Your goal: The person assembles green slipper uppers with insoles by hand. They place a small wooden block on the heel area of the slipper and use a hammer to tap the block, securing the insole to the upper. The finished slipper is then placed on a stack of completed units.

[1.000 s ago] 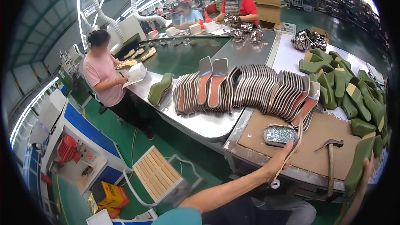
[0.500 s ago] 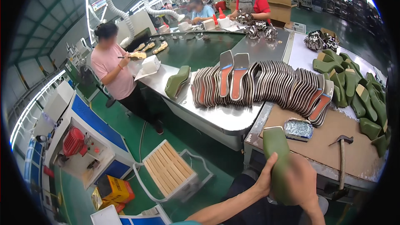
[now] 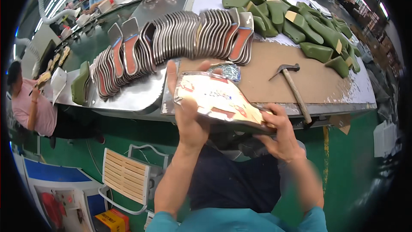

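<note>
Both my hands hold a shoe last [image 3: 219, 96] in front of me, lying crosswise with its bright, shiny underside up and red and blue marks on that face. My left hand [image 3: 189, 118] grips the wide end, with fingers over the far edge and the thumb on the near side. At the narrow end, my right hand [image 3: 278, 133] has its fingers wrapped round it. Glare washes out part of the underside, and the side below is dark. Just behind my left fingers sits a small box of nails [image 3: 231, 72], partly covered.
A claw hammer [image 3: 295, 90] lies on the brown board [image 3: 266, 75], handle toward me. Metal-edged insole plates [image 3: 176, 36] stand in a long row. Green lasts [image 3: 296, 21] pile up at far right. A slatted chair [image 3: 125, 175] and a co-worker in pink [image 3: 36, 103] are at left.
My view has swung right, so the bench appears further left. The last, formerly upright with its green side showing, is now turned over and level. My left hand has shifted to its wide end.
</note>
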Motion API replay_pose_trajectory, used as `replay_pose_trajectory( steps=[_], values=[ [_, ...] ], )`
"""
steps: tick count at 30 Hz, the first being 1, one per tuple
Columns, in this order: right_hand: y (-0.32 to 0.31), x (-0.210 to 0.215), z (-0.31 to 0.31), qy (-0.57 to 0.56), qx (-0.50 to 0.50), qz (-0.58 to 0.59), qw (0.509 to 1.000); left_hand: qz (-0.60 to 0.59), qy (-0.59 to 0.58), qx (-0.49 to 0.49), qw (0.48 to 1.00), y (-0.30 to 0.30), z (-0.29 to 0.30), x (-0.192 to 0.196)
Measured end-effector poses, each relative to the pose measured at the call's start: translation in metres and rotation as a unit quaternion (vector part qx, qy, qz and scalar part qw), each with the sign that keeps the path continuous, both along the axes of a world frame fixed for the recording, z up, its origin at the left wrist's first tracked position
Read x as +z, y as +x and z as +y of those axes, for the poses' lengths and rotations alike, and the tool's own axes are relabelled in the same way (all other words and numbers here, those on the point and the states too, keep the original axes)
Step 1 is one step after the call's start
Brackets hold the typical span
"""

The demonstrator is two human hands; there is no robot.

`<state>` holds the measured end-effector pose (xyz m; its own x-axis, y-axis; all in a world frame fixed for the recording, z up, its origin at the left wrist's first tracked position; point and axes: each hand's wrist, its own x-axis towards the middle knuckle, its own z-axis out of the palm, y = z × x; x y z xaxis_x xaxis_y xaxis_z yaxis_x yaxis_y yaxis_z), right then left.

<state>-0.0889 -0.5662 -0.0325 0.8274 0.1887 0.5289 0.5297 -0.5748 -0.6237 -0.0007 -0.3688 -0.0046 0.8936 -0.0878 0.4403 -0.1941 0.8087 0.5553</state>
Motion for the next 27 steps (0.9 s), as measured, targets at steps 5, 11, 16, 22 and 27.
replay_pose_trajectory(
  steps=[5,11,16,22,27],
  values=[
    [0.014,-0.027,0.003,-0.084,-0.019,-0.010,0.996,0.204,0.030,0.105,0.973,0.002,0.010,-0.058],
    [0.016,-0.042,0.021,-0.143,0.002,0.000,0.990,0.269,0.098,0.156,0.946,-0.026,0.051,-0.074],
    [0.013,-0.046,0.028,-0.191,-0.014,-0.007,0.982,0.077,0.500,0.276,0.817,0.005,0.086,-0.078],
    [0.012,-0.040,0.029,-0.212,-0.009,-0.021,0.977,-0.247,0.718,0.242,0.603,0.105,0.004,-0.042],
    [0.011,-0.039,0.031,-0.216,-0.023,-0.012,0.976,-0.154,0.827,0.105,0.530,0.131,-0.024,-0.034]
  ],
)
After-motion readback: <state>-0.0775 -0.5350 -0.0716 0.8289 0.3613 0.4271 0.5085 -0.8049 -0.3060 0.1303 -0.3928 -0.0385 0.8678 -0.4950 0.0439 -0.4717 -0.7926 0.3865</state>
